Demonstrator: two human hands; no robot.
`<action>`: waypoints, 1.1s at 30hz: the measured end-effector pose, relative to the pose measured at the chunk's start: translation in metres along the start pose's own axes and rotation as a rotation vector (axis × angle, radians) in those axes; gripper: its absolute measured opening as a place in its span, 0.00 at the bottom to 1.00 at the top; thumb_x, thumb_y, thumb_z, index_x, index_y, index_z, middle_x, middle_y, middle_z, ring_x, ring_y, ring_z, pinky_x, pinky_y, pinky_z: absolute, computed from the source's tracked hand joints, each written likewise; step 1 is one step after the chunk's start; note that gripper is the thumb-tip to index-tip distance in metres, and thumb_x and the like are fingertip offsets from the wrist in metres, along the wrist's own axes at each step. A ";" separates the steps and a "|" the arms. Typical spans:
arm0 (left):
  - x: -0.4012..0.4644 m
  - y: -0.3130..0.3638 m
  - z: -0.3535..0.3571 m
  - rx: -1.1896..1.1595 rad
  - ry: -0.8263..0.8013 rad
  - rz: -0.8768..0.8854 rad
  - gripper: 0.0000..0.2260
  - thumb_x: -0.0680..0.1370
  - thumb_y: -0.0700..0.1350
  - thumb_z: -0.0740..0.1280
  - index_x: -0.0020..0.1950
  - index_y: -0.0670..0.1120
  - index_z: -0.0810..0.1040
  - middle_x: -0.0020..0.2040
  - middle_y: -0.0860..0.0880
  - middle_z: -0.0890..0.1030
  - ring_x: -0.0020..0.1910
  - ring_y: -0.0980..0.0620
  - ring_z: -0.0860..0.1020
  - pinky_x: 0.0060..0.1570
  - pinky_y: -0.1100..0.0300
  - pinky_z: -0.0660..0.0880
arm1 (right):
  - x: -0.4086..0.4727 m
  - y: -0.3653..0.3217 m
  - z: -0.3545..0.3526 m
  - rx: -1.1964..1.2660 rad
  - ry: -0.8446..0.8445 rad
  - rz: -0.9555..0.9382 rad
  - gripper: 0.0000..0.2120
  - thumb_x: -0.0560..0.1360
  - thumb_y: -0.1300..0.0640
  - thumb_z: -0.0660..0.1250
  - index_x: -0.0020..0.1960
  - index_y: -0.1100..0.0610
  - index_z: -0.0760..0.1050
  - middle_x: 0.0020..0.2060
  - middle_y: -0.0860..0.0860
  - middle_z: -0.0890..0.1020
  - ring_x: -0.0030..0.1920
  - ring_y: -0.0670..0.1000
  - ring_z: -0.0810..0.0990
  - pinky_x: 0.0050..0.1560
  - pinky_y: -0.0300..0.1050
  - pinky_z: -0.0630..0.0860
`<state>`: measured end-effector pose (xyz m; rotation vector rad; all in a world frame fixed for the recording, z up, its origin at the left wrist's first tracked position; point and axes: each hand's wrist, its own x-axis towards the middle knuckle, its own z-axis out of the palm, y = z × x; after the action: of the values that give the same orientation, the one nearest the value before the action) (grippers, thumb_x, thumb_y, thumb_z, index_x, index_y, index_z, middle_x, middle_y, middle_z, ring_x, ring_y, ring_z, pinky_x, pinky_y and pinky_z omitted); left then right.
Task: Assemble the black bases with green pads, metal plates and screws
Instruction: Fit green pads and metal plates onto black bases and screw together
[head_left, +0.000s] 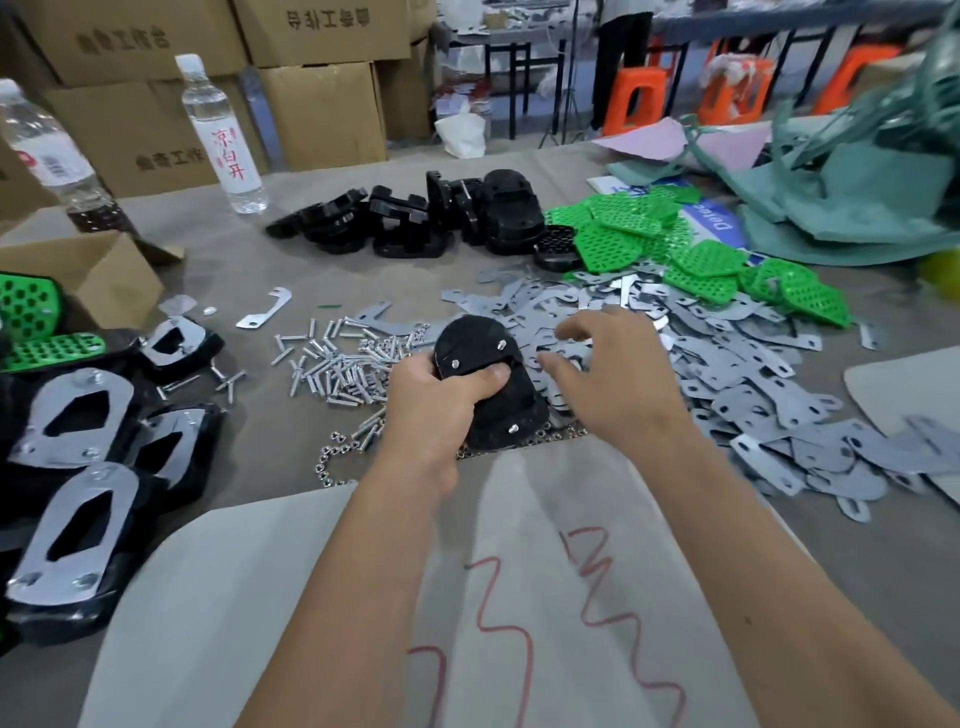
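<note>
Gripped in the left hand, a black base showed three screw tips, while the right hand hovered with loosely spread fingers over the metal plates just beside it. Grey cloth covered the table. Loose screws lay left of the grip; green pads and spare bases lay beyond. Two bottles and stacked cartons stood further off.

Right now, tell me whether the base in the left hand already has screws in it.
Yes: the black base, gripped by the left hand, shows three screw tips.
</note>
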<state>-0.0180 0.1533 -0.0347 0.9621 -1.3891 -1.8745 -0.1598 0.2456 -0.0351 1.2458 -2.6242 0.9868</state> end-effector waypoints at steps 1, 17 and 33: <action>-0.001 -0.003 0.008 0.012 -0.008 -0.013 0.08 0.73 0.33 0.76 0.43 0.46 0.86 0.45 0.44 0.88 0.46 0.41 0.88 0.44 0.43 0.85 | -0.002 0.010 -0.010 -0.012 -0.002 0.029 0.17 0.76 0.46 0.75 0.59 0.55 0.83 0.54 0.53 0.85 0.58 0.55 0.80 0.57 0.46 0.74; -0.010 -0.021 0.103 0.071 -0.125 -0.171 0.13 0.74 0.36 0.73 0.57 0.48 0.80 0.50 0.46 0.86 0.45 0.47 0.86 0.39 0.50 0.85 | -0.025 0.093 -0.099 0.076 -0.057 0.470 0.10 0.74 0.53 0.79 0.38 0.55 0.81 0.32 0.55 0.83 0.32 0.54 0.79 0.44 0.51 0.80; 0.003 0.002 -0.010 0.091 0.236 0.247 0.17 0.76 0.29 0.68 0.52 0.52 0.82 0.49 0.50 0.87 0.52 0.47 0.85 0.52 0.50 0.82 | -0.013 -0.042 -0.004 0.950 -0.290 0.160 0.05 0.75 0.62 0.77 0.41 0.58 0.84 0.29 0.51 0.83 0.28 0.45 0.76 0.30 0.36 0.73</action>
<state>-0.0114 0.1451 -0.0352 0.9719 -1.3894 -1.4787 -0.1212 0.2370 -0.0142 1.3774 -2.5029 2.4178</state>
